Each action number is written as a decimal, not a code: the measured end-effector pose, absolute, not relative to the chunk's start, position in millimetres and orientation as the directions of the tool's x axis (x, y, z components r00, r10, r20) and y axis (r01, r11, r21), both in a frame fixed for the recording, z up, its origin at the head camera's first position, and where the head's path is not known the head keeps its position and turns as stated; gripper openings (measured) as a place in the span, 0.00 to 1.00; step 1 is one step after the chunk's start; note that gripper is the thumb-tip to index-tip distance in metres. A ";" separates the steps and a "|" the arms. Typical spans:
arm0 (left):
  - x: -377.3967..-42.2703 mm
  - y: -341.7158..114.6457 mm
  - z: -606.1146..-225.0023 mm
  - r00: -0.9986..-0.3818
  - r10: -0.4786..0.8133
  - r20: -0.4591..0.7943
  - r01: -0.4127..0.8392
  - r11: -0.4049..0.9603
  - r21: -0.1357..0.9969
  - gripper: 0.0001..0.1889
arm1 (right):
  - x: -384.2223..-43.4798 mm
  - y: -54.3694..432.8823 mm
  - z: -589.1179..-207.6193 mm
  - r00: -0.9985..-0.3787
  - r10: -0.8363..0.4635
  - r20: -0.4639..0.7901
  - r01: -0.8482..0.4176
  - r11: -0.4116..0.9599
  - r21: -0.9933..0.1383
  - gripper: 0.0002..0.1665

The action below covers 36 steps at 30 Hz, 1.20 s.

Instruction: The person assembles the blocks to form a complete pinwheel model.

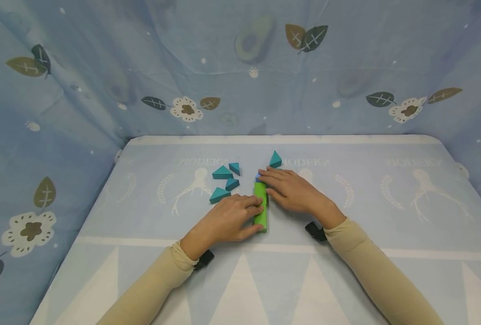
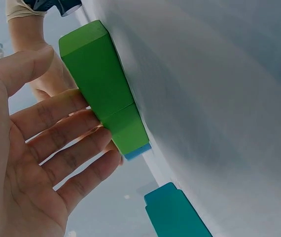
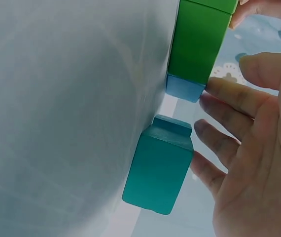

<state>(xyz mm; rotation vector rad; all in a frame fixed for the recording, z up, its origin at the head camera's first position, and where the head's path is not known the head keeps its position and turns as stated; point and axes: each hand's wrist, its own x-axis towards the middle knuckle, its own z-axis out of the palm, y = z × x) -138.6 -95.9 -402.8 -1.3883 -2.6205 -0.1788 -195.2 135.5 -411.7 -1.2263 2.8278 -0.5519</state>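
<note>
While the left hand (image 1: 231, 219) touches green blocks (image 1: 261, 220) and the right hand (image 1: 293, 192) a blue block (image 3: 185, 88), fingers extended, patterned cloth (image 1: 224, 58) hangs behind.
All lie on the tabletop (image 1: 143, 225), near inverted "MODERN" lettering (image 1: 203, 161).

Blue fabric (image 1: 281, 95), one expanse: is hanging behind the desk (image 1: 386, 234) and along its sides, carrying printed white flowers (image 1: 187, 109) with brown centres, brown and green leaves (image 1: 319, 38) and a faint avocado (image 1: 254, 38). Desk top, pale blue-grey: is showing inverted MODERN lettering (image 1: 414, 162), leafy sprigs (image 1: 348, 192), white bands (image 1: 435, 255) and, toward the near side, pale triangles (image 1: 242, 293).
</note>
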 end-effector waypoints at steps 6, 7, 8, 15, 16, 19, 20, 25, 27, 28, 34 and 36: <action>-138.4 -95.9 -402.6 -0.545 0.810 0.214 0.832 0.554 0.023 0.24 | -196.0 136.7 -412.4 -0.709 -0.689 0.147 -0.697 0.656 -0.290 0.28; -138.4 -95.9 -402.4 -0.545 0.811 0.214 0.832 0.554 0.023 0.24 | -196.0 136.8 -412.5 -0.712 -0.688 0.143 -0.695 0.659 -0.287 0.28; -138.4 -95.9 -402.3 -0.545 0.811 0.214 0.833 0.553 0.022 0.24 | -196.0 136.7 -412.6 -0.714 -0.686 0.140 -0.693 0.662 -0.286 0.28; -138.7 -95.2 -401.2 -0.542 0.814 0.211 0.835 0.550 0.023 0.24 | -196.5 137.5 -413.2 -0.713 -0.688 0.139 -0.693 0.659 -0.293 0.29; -138.8 -95.1 -401.2 -0.541 0.814 0.211 0.835 0.549 0.022 0.24 | -196.6 137.8 -413.3 -0.712 -0.689 0.138 -0.693 0.657 -0.296 0.29; -139.0 -94.6 -401.2 -0.540 0.814 0.212 0.836 0.549 0.022 0.24 | -197.0 138.3 -413.3 -0.707 -0.694 0.137 -0.697 0.650 -0.302 0.28; -139.1 -94.6 -401.2 -0.540 0.815 0.212 0.836 0.548 0.023 0.24 | -197.0 138.4 -413.1 -0.705 -0.696 0.138 -0.699 0.647 -0.304 0.28; -139.5 -95.0 -401.8 -0.542 0.814 0.210 0.835 0.550 0.024 0.24 | -197.2 137.5 -412.6 -0.693 -0.707 0.139 -0.708 0.631 -0.317 0.27; -139.4 -95.4 -401.6 -0.542 0.813 0.213 0.835 0.550 0.023 0.24 | -197.3 136.9 -412.2 -0.689 -0.711 0.139 -0.711 0.626 -0.321 0.27; -139.2 -95.6 -401.6 -0.542 0.812 0.216 0.835 0.550 0.024 0.24 | -197.3 136.7 -412.0 -0.687 -0.713 0.138 -0.712 0.624 -0.321 0.27; -139.1 -96.3 -401.8 -0.545 0.811 0.213 0.833 0.553 0.023 0.24 | -197.3 135.6 -410.0 -0.681 -0.720 0.132 -0.716 0.616 -0.329 0.27; -139.1 -96.4 -401.9 -0.550 0.811 0.201 0.830 0.557 0.025 0.25 | -197.9 135.6 -409.9 -0.680 -0.723 0.124 -0.714 0.615 -0.334 0.27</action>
